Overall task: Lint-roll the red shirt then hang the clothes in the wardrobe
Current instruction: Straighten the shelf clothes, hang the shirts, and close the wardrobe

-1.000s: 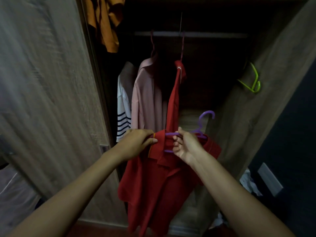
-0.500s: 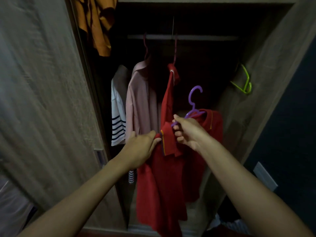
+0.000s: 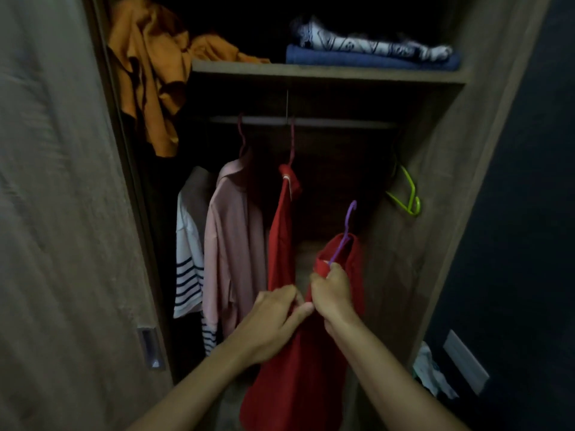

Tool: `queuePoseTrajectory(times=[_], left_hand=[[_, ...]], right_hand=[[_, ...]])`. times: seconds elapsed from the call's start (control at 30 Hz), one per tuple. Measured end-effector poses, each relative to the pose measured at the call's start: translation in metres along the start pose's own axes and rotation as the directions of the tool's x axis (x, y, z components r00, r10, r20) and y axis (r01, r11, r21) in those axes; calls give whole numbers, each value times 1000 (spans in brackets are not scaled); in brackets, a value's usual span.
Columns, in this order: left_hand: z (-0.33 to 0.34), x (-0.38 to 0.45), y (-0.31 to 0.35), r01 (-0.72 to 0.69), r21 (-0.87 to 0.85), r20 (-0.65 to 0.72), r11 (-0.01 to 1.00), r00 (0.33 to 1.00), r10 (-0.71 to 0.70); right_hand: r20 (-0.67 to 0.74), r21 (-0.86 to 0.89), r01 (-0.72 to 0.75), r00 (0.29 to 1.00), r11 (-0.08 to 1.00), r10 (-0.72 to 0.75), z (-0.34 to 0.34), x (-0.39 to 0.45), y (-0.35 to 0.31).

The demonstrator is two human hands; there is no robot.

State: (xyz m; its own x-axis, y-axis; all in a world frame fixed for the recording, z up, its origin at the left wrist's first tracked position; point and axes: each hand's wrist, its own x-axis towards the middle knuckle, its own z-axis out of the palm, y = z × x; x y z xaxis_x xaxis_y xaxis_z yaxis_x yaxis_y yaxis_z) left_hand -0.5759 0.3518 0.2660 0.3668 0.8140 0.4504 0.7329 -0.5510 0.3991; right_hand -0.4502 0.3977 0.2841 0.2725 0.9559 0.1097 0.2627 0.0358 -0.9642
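I've got the red shirt on the purple hanger, held up in front of the open wardrobe, low and right of centre. My right hand has its fingers curled round the hanger's lower bar and the collar fabric; my left hand pinches the shirt cloth just beside it, thumb and fingers closed on the fabric, the two hands nearly touching. The hook points straight up and far, long axis close to vertical. The rail sits well above and slightly left of the hook, running left to right. So the coming move, I judge, is a lift up and a bit left, right hand leading since it has the hanger. The free slot looks to be right of the red garment already hanging, left of the green hanger. Pink shirt and striped shirt hang further left. Lint-rolling: can't tell from here.
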Motion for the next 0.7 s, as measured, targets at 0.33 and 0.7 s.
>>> queuePoseTrajectory(times=[0.33, 0.7], left_hand=[[-46, 117, -29, 29, 562, -161, 827, 984, 75], [-38, 174, -59, 108, 565, -161, 818, 987, -19]], right_hand=[[-13, -287, 218, 973, 933, -232, -31, 79, -66], [-17, -348, 237, 966, 907, -258, -2, 170, -152]])
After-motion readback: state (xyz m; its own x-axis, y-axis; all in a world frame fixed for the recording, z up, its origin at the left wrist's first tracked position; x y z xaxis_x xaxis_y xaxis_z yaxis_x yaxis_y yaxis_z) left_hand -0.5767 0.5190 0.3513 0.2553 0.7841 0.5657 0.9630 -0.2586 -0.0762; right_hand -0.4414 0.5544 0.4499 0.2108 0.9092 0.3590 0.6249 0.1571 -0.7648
